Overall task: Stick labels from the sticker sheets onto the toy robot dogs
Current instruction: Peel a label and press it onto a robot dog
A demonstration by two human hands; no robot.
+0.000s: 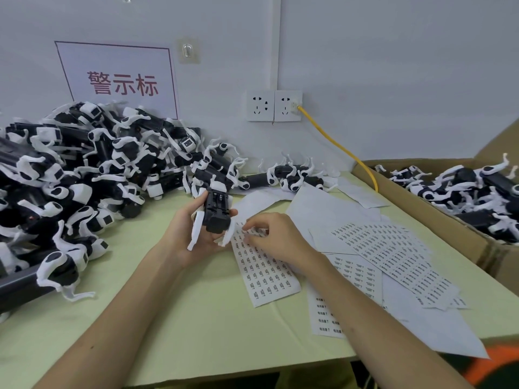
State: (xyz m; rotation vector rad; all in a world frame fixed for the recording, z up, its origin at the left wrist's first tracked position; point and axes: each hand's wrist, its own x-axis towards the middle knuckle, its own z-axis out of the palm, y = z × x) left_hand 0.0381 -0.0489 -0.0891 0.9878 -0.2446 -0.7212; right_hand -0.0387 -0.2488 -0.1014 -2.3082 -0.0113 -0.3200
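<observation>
Tabletop [196, 318]: left grip [193, 234] snug around toy dog [216, 210]

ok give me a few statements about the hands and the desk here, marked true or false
The left hand holds a toy robot dog. True.
The right hand also holds a dog. False: its fingers pinch at a sticker sheet on the table.
A yellow cable is plugged into a wall socket. True.
The loose pile of dogs lies on the table's right side. False: it lies on the left.
</observation>
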